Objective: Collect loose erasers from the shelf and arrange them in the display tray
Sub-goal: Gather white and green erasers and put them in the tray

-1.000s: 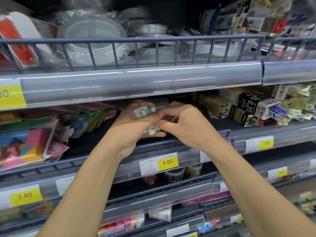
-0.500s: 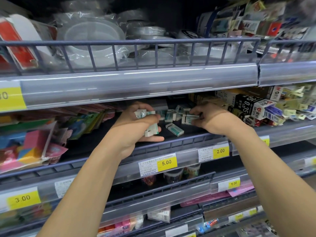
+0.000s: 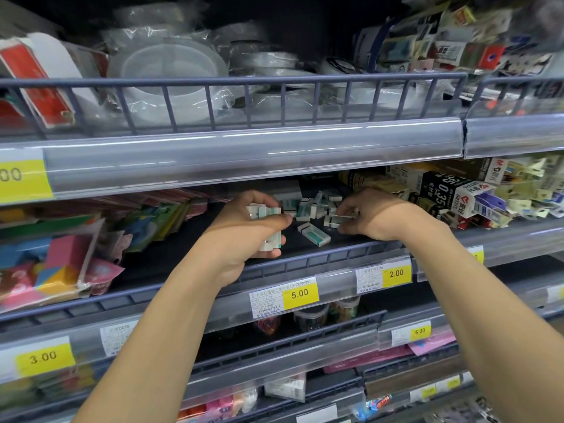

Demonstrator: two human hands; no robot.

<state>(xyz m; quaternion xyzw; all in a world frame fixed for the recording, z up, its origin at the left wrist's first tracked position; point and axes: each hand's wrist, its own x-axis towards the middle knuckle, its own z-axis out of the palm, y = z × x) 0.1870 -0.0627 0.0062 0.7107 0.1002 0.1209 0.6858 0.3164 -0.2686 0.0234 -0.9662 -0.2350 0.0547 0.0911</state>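
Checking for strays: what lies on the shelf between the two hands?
In the head view, one loose eraser lies flat on the dark shelf between the left hand and right hand.

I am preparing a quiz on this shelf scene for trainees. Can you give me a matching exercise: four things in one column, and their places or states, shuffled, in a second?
Things:
1. left hand
2. right hand
3. single white-and-teal sleeved eraser
4. yellow 5.00 price tag

Places or states:
A. lies alone on the dark shelf between the hands
B. holds a bunch of erasers in its grip
C. sits on the shelf's front rail
D. pinches one eraser at the loose pile

Pairs: 1-B, 2-D, 3-A, 4-C
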